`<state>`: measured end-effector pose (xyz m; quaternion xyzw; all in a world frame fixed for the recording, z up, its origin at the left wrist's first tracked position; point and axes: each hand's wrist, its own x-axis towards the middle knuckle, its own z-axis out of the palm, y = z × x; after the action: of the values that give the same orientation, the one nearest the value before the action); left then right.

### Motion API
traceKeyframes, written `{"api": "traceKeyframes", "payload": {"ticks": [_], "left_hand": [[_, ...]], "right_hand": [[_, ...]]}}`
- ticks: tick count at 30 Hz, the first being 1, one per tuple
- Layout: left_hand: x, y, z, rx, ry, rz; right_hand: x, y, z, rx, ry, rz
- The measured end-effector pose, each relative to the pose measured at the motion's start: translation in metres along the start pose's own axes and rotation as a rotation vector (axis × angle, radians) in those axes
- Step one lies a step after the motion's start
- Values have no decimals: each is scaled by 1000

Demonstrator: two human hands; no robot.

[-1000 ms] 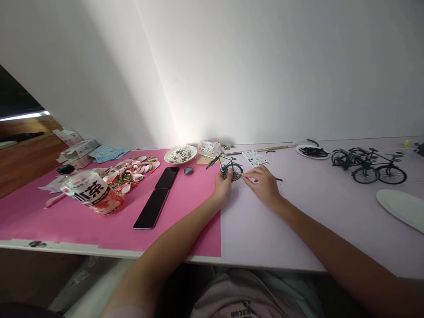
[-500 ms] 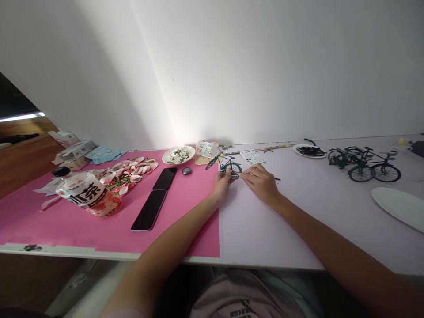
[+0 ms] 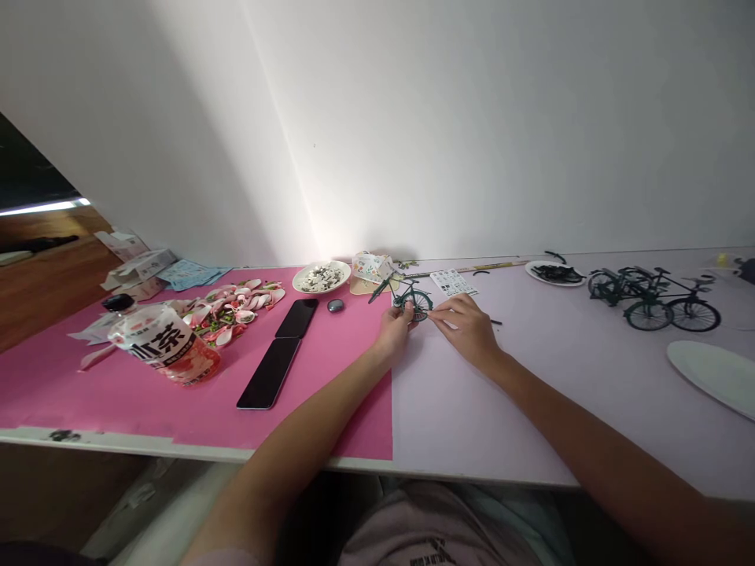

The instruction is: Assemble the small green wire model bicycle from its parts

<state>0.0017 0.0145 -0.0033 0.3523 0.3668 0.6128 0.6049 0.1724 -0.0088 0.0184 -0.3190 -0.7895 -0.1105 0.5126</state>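
A dark green model bicycle is held up tilted over the middle of the table. My left hand grips it low on the frame, thumb against the near side. Beside its rear wheel, my right hand is closed in a pinch, fingertips at the wheel's edge. Whatever sits between those fingertips is too small to make out. Behind the hands lie a white printed sticker sheet and a small black curved strip.
More model bicycles stand at the right, near a white plate and a plate of black parts. To the left are two phones, a drink bottle, a pile of pink-white pieces and a bowl of small pieces.
The view has shifted slightly. Both hands keep nearly the same hold at the model bicycle, with the right fingertips still at its rear wheel.
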Motion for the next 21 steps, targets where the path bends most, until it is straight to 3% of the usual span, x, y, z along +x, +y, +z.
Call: {"api": "traceKeyframes", "payload": {"ticks": [10,21], "left_hand": [[-1,4,3,-46,-20,-51],[2,4,-1,-16,-39,-14]], "right_hand": [[2,1,-2,-36,-16,-69],[0,0,0,141,2,36]]}}
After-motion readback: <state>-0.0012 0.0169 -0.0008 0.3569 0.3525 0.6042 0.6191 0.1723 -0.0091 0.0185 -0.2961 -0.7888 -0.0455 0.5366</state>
